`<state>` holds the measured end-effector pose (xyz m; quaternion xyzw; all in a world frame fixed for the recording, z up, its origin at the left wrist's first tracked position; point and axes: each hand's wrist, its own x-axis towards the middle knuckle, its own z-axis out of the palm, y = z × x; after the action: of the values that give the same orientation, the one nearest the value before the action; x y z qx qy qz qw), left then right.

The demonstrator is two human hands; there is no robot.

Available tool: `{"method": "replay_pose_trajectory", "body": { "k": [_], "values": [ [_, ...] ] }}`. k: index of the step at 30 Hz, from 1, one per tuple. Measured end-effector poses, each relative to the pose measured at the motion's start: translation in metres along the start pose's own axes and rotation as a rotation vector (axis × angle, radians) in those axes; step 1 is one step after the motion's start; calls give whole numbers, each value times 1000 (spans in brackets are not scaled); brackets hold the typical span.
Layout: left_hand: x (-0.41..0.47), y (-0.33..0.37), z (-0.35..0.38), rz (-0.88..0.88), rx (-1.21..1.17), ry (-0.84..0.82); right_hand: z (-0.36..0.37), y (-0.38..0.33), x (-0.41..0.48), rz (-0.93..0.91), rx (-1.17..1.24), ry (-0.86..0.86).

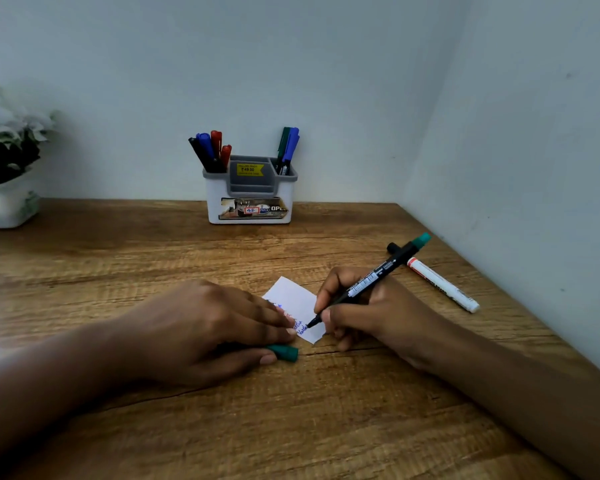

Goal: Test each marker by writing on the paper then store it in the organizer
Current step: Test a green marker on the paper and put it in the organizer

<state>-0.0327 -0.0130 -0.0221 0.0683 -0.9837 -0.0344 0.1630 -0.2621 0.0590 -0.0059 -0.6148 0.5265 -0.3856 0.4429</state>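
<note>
My right hand (368, 317) grips a black marker with a green end (378, 277), its tip touching a small white paper (293, 294) that carries blue and red writing. My left hand (205, 327) presses its fingers on the paper's left part and holds the green cap (284, 351) under the thumb. At the back stands a white and grey organizer (250, 195); several markers sit in its left slot (210, 150) and two or three in its right slot (288, 147).
A white marker with a black cap (437, 280) lies on the wooden table (118, 265) to the right of the paper. A potted plant (4, 168) stands at the far left. Walls close the back and right side.
</note>
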Motion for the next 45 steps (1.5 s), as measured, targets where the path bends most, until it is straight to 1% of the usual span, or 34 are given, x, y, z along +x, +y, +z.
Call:
{"method": "replay_pose_trajectory", "body": {
  "k": [11, 16, 22, 27, 36, 40, 45],
  "values": [
    [3, -1, 1, -27, -15, -17, 2, 1, 1, 4, -78, -14],
    [-3, -1, 8, -182, -9, -48, 1, -1, 1, 14, -103, -30],
    [-2, 0, 8, -198, -8, -57, 2, -2, 2, 16, -133, -26],
    [-2, -1, 8, -211, -21, -67, 2, -1, 2, 15, -111, -11],
    [0, -1, 8, -188, -24, -51, 2, 1, 3, 22, -76, 14],
    [6, 0, 1, -45, -31, -28, 2, 1, 3, 19, -93, 5],
    [7, 0, -1, -19, -40, -13, 2, 0, 4, 28, -106, 16]
  ]
}}
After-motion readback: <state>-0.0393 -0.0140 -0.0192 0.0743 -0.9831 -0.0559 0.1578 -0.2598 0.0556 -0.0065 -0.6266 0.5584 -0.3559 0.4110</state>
